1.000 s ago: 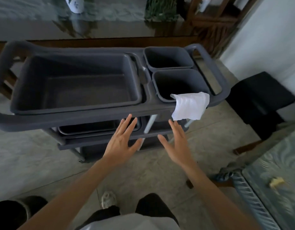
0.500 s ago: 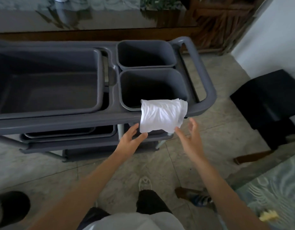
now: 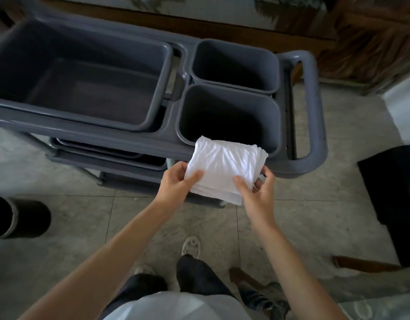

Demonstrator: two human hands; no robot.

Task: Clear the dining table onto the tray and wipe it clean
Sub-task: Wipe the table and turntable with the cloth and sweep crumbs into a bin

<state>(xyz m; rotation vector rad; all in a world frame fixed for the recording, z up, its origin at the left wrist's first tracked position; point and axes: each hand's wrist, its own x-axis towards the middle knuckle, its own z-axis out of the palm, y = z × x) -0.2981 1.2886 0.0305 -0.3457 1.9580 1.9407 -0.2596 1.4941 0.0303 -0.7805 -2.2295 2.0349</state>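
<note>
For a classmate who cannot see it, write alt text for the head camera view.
Both hands, left hand and right hand, grip a folded white cloth draped over the near edge of a grey cart, whose bins look empty.

Your 2 forearms reach forward, bare, converging ahead of you. Left hand (image 3: 176, 181) pinches the white cloth (image 3: 224, 167) at its left edge, thumb on top. Right hand (image 3: 257, 190) grips its right edge likewise.
</note>
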